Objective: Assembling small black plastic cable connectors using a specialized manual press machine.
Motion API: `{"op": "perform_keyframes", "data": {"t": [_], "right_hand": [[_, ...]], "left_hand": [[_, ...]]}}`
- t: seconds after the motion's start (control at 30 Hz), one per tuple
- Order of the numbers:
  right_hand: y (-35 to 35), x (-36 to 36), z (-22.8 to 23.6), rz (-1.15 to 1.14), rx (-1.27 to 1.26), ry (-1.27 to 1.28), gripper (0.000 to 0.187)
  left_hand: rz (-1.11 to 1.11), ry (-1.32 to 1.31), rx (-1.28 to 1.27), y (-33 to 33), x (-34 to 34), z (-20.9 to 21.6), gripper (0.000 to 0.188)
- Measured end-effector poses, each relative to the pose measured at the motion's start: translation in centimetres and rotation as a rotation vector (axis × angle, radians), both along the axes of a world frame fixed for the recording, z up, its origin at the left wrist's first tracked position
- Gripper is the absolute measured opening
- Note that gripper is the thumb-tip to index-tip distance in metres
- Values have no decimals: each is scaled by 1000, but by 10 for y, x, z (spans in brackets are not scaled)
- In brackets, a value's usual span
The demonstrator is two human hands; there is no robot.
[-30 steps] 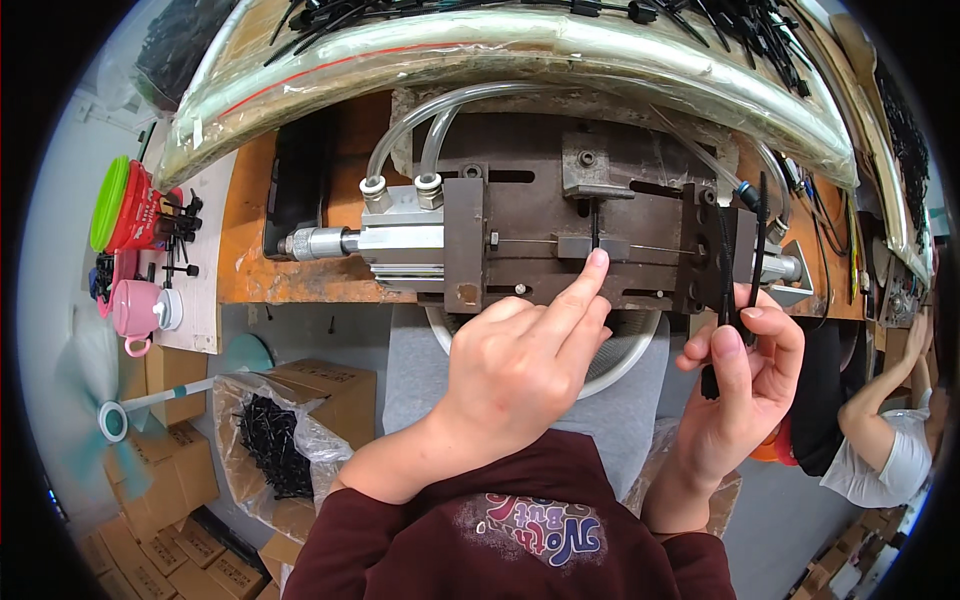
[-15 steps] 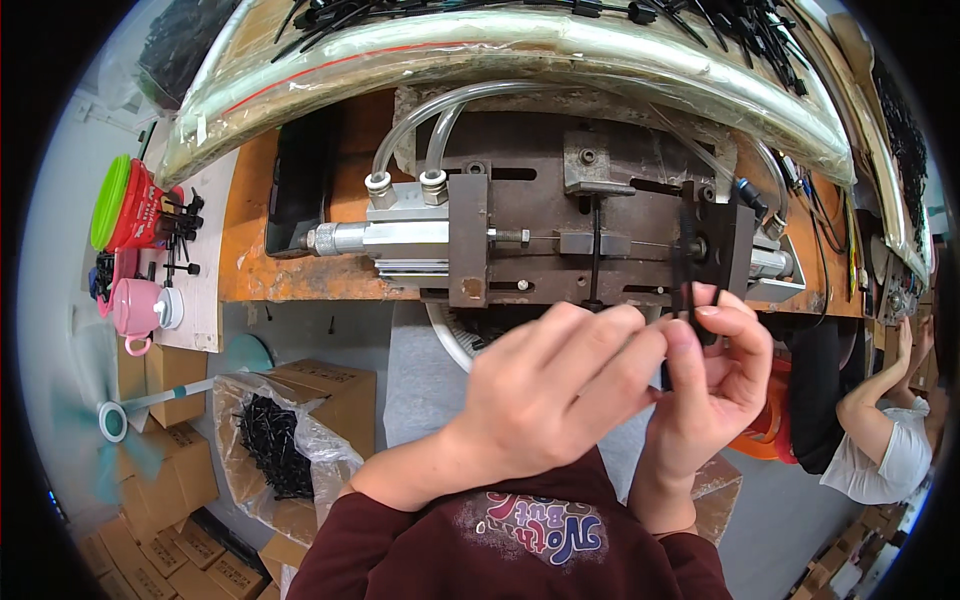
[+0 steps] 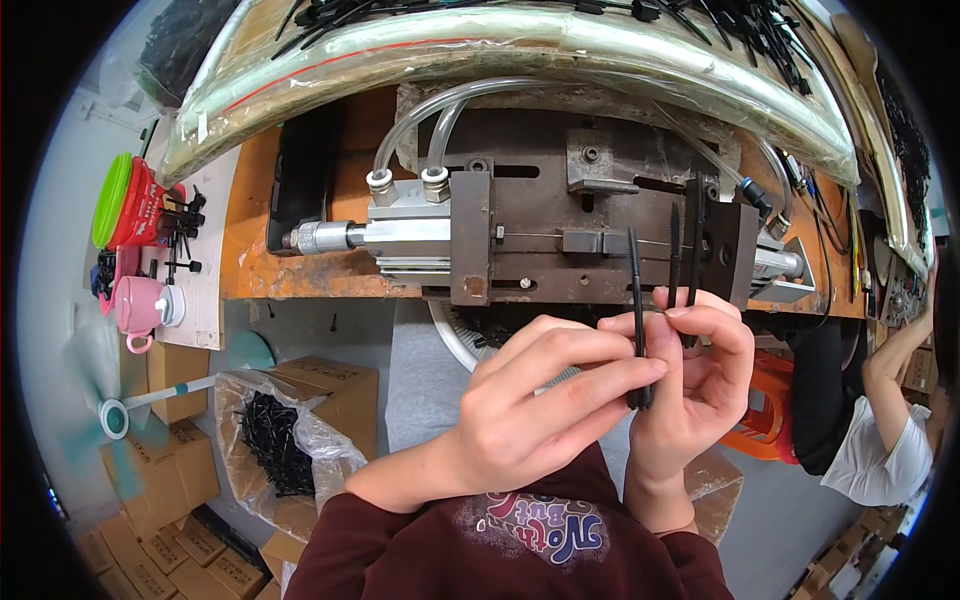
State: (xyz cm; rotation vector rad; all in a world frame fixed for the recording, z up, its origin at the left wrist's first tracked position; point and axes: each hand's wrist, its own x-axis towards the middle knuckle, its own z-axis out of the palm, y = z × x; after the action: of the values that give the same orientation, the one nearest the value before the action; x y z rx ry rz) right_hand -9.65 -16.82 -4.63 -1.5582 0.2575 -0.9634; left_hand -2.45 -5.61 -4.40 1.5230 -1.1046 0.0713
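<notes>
Above the front edge of the bench, my left hand [image 3: 550, 395] pinches a slender black stick [image 3: 636, 300] between thumb and fingers. That stick stands nearly upright, with a thin tapering tip and a thicker lower end. Close beside it, my right hand [image 3: 695, 390] is closed on more black sticks: one thin tapering stick [image 3: 675, 235] and another black stick [image 3: 696, 225], both pointing up. Their lower ends are hidden by my fingers. Behind the hands is a brown metal fixture [image 3: 540, 200] with a small grey clamping block [image 3: 595, 241] at its middle.
A silver air cylinder [image 3: 408, 240] with clear hoses sits at the fixture's left. Black sticks [image 3: 740, 30] lie on a plastic-wrapped shelf [image 3: 520, 50] above. Lower left is a lined box of black pieces [image 3: 270, 440]. A pink cup [image 3: 135, 308] stands left; another person [image 3: 880, 440] sits right.
The black stick that stood in the fixture's middle is now in my left hand. The cylinder's rod has drawn back left. My hands have tilted, showing the sticks upright.
</notes>
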Motion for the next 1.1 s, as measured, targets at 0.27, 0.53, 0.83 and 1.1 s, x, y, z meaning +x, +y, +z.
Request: {"op": "perform_keyframes", "data": {"t": [0.27, 0.53, 0.83, 1.1], "right_hand": [[-15, -5, -1, -108, -134, -13, 19], [-18, -15, 4, -45, -54, -4, 20], [-19, -19, 10, -20, 47, -9, 19], [-17, -15, 3, 1, 110, -42, 18]], "left_hand": [[70, 73, 73, 4, 2, 1, 41], [284, -394, 356, -7, 8, -21, 29], [321, -410, 529, -13, 8, -2, 26], [256, -404, 582, -10, 10, 2, 29]]}}
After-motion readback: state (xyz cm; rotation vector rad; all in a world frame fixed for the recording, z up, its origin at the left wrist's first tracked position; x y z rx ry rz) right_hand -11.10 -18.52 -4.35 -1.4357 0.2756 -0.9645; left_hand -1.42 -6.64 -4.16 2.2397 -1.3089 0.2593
